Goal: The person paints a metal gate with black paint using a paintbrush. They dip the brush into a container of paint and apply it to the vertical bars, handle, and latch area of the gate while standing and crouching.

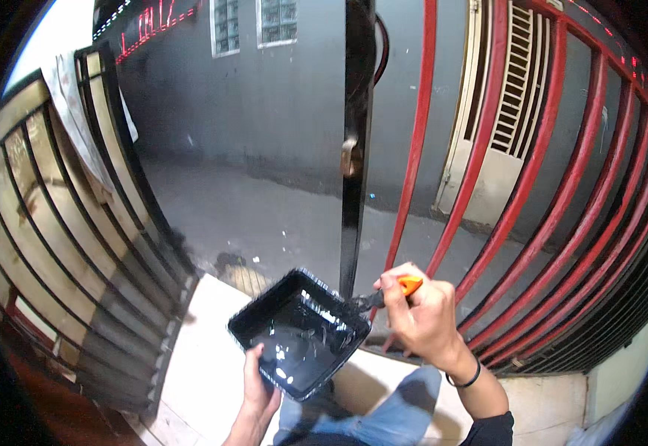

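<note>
My left hand [261, 384] grips the near left side of a black plastic tray [241, 321], thumb over the rim. Glossy black paint [296, 357] lies inside it and coats its walls. In my right hand [421, 315] is a paintbrush with an orange handle [411, 285]. Its dark bristles [362, 304] are at the tray's right corner; whether they touch the rim I cannot tell. Just beyond the tray rises the black upright post [353, 234] of a metal gate. Red gate bars [413, 161] stand to the right, close past my right hand.
Another gate panel with black bars [73, 206] stands on the left, with a cloth [75, 111] hung over it. A metal latch piece [349, 159] sticks out on the post. White floor tiles [190, 362] lie under me. Behind the gate are a grey wall [279, 111] and a barred door [485, 173].
</note>
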Tool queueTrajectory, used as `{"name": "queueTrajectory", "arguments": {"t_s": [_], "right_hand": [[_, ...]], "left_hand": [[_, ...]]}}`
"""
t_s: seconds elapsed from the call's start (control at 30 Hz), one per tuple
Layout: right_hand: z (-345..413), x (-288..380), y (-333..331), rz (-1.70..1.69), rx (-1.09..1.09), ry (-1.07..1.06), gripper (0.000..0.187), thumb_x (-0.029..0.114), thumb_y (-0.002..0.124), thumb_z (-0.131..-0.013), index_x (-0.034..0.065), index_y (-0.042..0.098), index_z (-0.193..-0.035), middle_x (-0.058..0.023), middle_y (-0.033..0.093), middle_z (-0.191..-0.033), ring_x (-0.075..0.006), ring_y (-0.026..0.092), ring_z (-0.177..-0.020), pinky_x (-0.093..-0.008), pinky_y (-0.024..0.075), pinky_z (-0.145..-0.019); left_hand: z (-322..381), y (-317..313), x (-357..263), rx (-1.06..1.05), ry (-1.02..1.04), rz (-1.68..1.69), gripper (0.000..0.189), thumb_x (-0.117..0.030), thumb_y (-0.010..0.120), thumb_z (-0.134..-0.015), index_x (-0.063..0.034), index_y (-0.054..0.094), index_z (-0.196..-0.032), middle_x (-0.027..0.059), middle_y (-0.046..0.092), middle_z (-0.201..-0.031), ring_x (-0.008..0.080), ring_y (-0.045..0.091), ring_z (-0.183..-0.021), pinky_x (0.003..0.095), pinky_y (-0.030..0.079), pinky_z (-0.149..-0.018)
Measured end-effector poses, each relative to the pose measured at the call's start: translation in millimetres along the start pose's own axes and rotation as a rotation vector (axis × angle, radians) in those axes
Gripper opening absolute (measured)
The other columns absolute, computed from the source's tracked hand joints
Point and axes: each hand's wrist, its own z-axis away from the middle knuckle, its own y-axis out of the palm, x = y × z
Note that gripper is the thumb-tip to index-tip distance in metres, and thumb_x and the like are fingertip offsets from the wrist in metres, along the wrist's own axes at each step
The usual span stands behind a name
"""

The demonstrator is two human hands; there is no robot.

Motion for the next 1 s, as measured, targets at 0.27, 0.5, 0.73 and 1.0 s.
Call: {"name": "queueTrajectory", "arguments": {"t_s": [0.27, 0.5, 0.73, 1.0], "right_hand": [[-1.2, 13.8, -23.1, 0.042, -0.116, 0.027, 0.021, 0.013, 0.062, -0.105, -0.0030, 0.068, -0.092, -0.0065, 0.068, -0.073, -0.0112, 0.068, -0.057, -0.0282, 0.0505, -0.054], [-0.4, 12.4, -3.6, 0.195, -0.015, -0.081, 0.016, 0.010, 0.066, -0.102, -0.0009, 0.068, -0.091, -0.0076, 0.061, -0.064, -0.0156, 0.064, -0.051, -0.0290, 0.0455, -0.051], [14.5, 3.8, 11.9, 0.219, 0.109, -0.059, 0.011, 0.010, 0.069, -0.100, -0.0003, 0.067, -0.095, -0.0106, 0.058, -0.060, -0.0204, 0.061, -0.048, -0.0335, 0.0443, -0.049], [19.6, 8.4, 5.5, 0.244, 0.036, -0.084, 0.013, 0.010, 0.068, -0.100, -0.0007, 0.067, -0.093, -0.0118, 0.062, -0.065, -0.0205, 0.063, -0.050, -0.0334, 0.0465, -0.051]], "left_hand": [[-5.8, 35.9, 2.5, 0.118, -0.024, 0.061, 0.031, -0.032, 0.059, -0.108, -0.0038, 0.070, -0.117, 0.0058, 0.075, -0.110, 0.0160, 0.070, -0.103, 0.0338, 0.054, -0.098], [7.5, 45.3, -11.1, 0.184, -0.021, 0.021, 0.039, -0.032, 0.055, -0.109, 0.0021, 0.066, -0.125, 0.0121, 0.075, -0.116, 0.0183, 0.073, -0.105, 0.0333, 0.057, -0.097], [11.4, 36.1, -8.6, 0.231, -0.018, -0.039, 0.045, -0.037, 0.052, -0.108, 0.0000, 0.062, -0.131, 0.0138, 0.072, -0.121, 0.0225, 0.071, -0.112, 0.0386, 0.056, -0.102], [15.9, 41.9, -12.6, 0.219, -0.036, 0.024, 0.037, -0.030, 0.056, -0.108, 0.0019, 0.067, -0.123, 0.0108, 0.075, -0.114, 0.0176, 0.073, -0.104, 0.0330, 0.057, -0.096]]}}
